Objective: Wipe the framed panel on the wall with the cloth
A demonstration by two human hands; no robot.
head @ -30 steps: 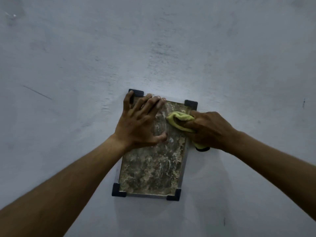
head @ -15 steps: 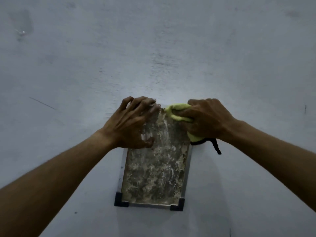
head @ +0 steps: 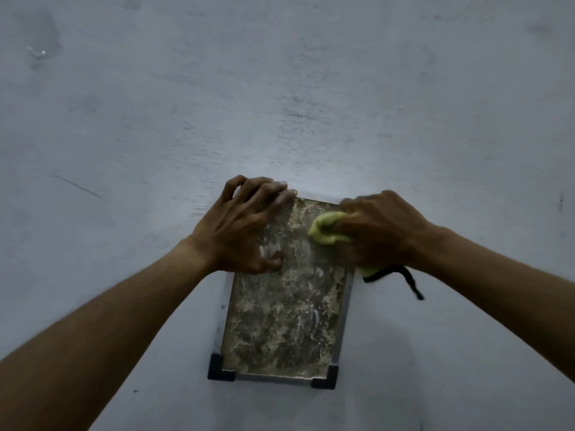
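Observation:
A framed panel (head: 281, 321) with a mottled brown and white surface, a thin metal frame and black corner caps hangs on the wall. My left hand (head: 245, 228) rests on its upper left corner, fingers bent over the top edge, thumb on the surface. My right hand (head: 379, 231) presses a bunched yellow-green cloth (head: 325, 228) against the panel's upper right part. A black strip of the cloth (head: 407, 279) dangles below that hand. Both upper corner caps are hidden by my hands.
The pale grey wall (head: 280, 88) fills the whole view, with faint smudges and a thin dark scratch (head: 77, 186) at the left.
My left hand has curled its fingers and slid up to the top edge. My right hand took the cloth up to the top edge, then back down slightly.

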